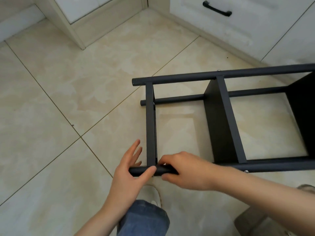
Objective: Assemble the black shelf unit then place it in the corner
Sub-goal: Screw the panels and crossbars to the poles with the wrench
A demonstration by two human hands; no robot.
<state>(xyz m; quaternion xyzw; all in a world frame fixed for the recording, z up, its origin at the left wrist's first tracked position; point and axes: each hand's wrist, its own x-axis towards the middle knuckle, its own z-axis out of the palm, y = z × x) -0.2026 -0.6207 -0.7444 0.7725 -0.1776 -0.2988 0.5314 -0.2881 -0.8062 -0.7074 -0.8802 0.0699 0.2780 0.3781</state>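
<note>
The black shelf unit point(219, 120) lies on its side on the tiled floor, its round posts running left to right and its flat boards standing on edge. My right hand point(180, 169) grips the near post point(139, 171) close to its left end, fingers curled over it beside the end crossbar point(150, 123). My left hand point(131, 169) lies against that post's tip with the thumb over the tube and the fingers stretched out straight. A silver bolt head point(246, 171) shows under the near post.
White cabinets point(238, 23) with a black handle point(216, 9) meet a white door frame point(71, 28) at the room's corner, top centre. Beige floor tiles point(68, 99) spread left of the unit. My jeans-clad knee point(143, 217) and shoe point(154, 195) sit below my hands.
</note>
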